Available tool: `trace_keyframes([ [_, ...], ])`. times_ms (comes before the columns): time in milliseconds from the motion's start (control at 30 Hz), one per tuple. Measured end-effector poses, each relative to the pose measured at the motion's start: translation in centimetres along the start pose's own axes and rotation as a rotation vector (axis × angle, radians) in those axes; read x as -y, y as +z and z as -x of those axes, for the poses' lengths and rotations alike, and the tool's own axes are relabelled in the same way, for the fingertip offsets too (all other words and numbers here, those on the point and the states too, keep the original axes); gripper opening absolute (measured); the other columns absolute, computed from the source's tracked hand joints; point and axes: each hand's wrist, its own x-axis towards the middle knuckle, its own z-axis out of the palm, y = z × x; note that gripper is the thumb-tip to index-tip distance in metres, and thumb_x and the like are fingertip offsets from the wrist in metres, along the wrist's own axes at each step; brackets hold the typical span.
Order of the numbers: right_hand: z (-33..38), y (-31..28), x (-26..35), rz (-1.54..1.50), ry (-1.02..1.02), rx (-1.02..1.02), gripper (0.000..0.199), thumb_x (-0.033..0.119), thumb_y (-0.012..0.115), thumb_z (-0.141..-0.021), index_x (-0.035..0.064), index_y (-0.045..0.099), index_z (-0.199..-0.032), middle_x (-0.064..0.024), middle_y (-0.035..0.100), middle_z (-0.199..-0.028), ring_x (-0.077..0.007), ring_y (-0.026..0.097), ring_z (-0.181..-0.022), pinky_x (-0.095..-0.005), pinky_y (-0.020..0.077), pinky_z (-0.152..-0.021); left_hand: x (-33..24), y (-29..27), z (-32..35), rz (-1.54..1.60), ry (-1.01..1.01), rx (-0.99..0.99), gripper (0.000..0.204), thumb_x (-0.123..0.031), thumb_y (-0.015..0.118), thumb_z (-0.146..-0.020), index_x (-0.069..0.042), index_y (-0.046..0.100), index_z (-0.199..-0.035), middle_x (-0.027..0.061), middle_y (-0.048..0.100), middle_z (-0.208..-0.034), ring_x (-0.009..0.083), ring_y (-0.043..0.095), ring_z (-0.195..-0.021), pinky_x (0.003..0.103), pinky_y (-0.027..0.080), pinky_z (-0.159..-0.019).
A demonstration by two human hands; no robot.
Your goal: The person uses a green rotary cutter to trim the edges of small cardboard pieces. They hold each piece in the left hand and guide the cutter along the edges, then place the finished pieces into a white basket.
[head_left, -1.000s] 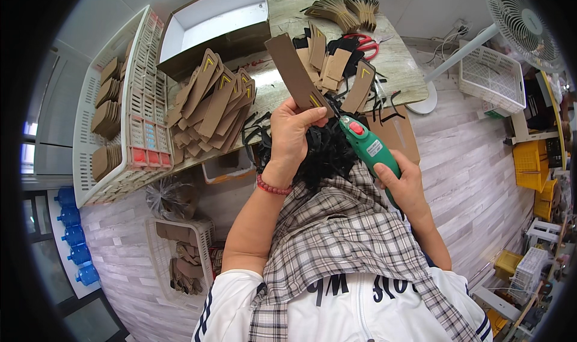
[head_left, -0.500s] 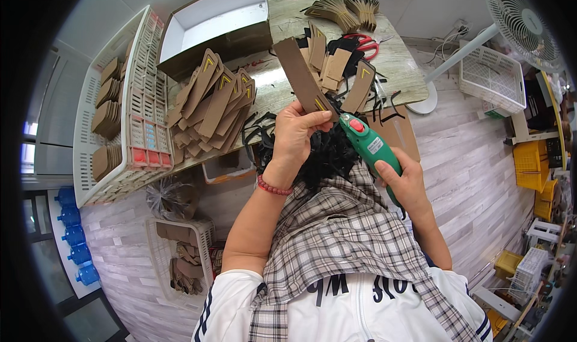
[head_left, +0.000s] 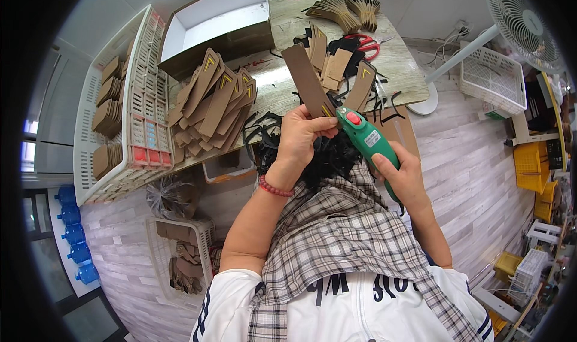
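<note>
My left hand (head_left: pixel 302 135) pinches the lower end of a brown strip (head_left: pixel 305 81) with a yellow stripe mark, held upright and tilted left. My right hand (head_left: pixel 401 172) is wrapped round a green handheld electric cutter (head_left: pixel 368 138) with a red button. The cutter's head meets the strip's lower right edge, beside my left fingertips; the blade itself is hard to make out. Black trimmed scraps (head_left: pixel 327 162) lie heaped beneath, over my checked apron (head_left: pixel 342 234). Just past the cutter, another brown strip (head_left: pixel 361 88) with a yellow chevron lies on the table.
A pile of brown chevron strips (head_left: pixel 213 102) lies left on the table (head_left: pixel 273 78), beside a white-lined box (head_left: pixel 216 15) and a white crate (head_left: pixel 129 102) of stacked pieces. Red scissors (head_left: pixel 368 46) and fanned strips (head_left: pixel 336 15) sit farther back. A fan (head_left: pixel 523 27) stands right.
The strip has swung a little more upright and moved right. The cutter's head has shifted slightly up and left along the strip's edge.
</note>
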Motion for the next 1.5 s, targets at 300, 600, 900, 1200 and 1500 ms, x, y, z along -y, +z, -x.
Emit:
trace_keyframes([
  [300, -0.5, 0.5, 0.6, -0.062, 0.018, -0.031, 0.028, 0.023, 0.066, -0.087, -0.0004, 0.061, -0.101, 0.0001, 0.057, -0.069, -0.0055, 0.050, -0.057, -0.0224, 0.0409, -0.051, 1.3, 0.4, 0.3, 0.027, 0.047, -0.051, 0.010, 0.004, 0.065, -0.079, 0.001, 0.063, -0.089, 0.0102, 0.067, -0.084, 0.0167, 0.064, -0.070, 0.027, 0.053, -0.063],
  [600, 0.7, -1.7, -1.5, -0.125, 0.046, -0.195, 0.027, 0.025, 0.060, -0.092, -0.0009, 0.059, -0.096, -0.0024, 0.056, -0.068, -0.0077, 0.050, -0.056, -0.0220, 0.0420, -0.053, -6.3, -3.3, -5.5, 0.396, 0.276, -0.367, 0.008, -0.009, 0.063, -0.086, -0.005, 0.058, -0.091, 0.0086, 0.065, -0.084, 0.0190, 0.065, -0.076, 0.028, 0.052, -0.065],
  [900, 1.3, -3.0, -3.7, -0.193, 0.109, -0.343, 0.025, 0.024, 0.060, -0.092, -0.0007, 0.059, -0.096, -0.0032, 0.055, -0.066, -0.0082, 0.050, -0.055, -0.0223, 0.0408, -0.051, 7.9, 6.1, -14.5, -1.414, 0.441, -0.297, 0.045, -0.019, 0.075, -0.070, -0.001, 0.057, -0.107, 0.0162, 0.061, -0.100, 0.0350, 0.057, -0.098, 0.042, 0.045, -0.084],
  [1200, -0.1, -2.3, -4.5, -0.174, 0.135, -0.295, 0.027, 0.026, 0.062, -0.090, 0.0005, 0.061, -0.099, -0.0017, 0.056, -0.066, -0.0070, 0.051, -0.055, -0.0220, 0.0418, -0.051, 8.3, 3.1, -16.0, -0.634, 0.511, -0.334, 0.014, -0.009, 0.069, -0.078, -0.001, 0.063, -0.088, 0.0026, 0.061, -0.081, 0.0129, 0.053, -0.076, 0.026, 0.043, -0.069],
  [1500, -2.3, 0.6, -1.2, -0.140, -0.027, -0.239, 0.033, 0.029, 0.067, -0.087, -0.0019, 0.061, -0.098, -0.0002, 0.057, -0.067, -0.0058, 0.050, -0.055, -0.0224, 0.0415, -0.051, -1.6, 4.2, -7.4, 0.152, 0.460, -0.213, 0.009, -0.003, 0.063, -0.087, -0.002, 0.059, -0.095, 0.0035, 0.065, -0.089, 0.0085, 0.059, -0.074, 0.022, 0.048, -0.067],
])
